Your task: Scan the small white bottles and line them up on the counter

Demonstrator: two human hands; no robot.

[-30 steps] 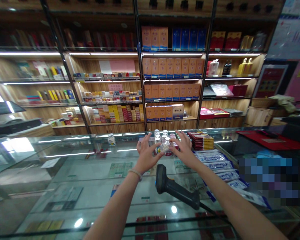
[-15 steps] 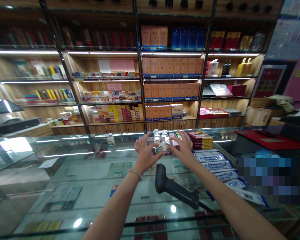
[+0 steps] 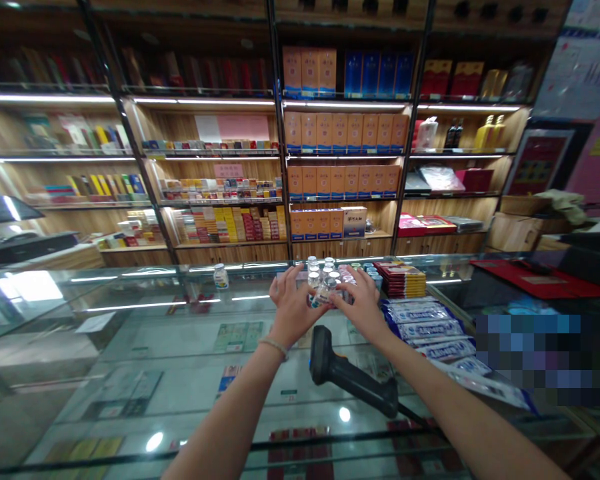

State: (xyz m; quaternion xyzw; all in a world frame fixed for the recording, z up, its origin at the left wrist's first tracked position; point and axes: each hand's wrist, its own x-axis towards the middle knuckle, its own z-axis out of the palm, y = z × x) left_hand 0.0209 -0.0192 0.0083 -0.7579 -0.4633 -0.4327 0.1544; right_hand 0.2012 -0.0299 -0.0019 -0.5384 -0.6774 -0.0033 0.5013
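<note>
Between my two hands is a small clear bottle [image 3: 324, 293] with a light cap and a coloured label, at the near side of a cluster of similar bottles [image 3: 313, 267] on the glass counter. My left hand [image 3: 294, 303] curves round its left side, thumb against the lower part. On the right side, the thumb and fingers of my right hand [image 3: 363, 300] close on the same bottle. Pink-tinted bottles behind the right hand are partly hidden. A black barcode scanner [image 3: 353, 380] lies just below the hands. Farther left, another small bottle [image 3: 221, 277] stands alone.
Right of my hands lie a stack of red and yellow packs [image 3: 403, 279] and several blue-and-white packets [image 3: 427, 330]. The glass counter [image 3: 180, 347] has goods inside it. Shelves of boxes [image 3: 345, 133] line the wall behind.
The bottle between my hands has gone from tilted to nearly upright among the others. My right hand has moved left and its fingers have come in closer.
</note>
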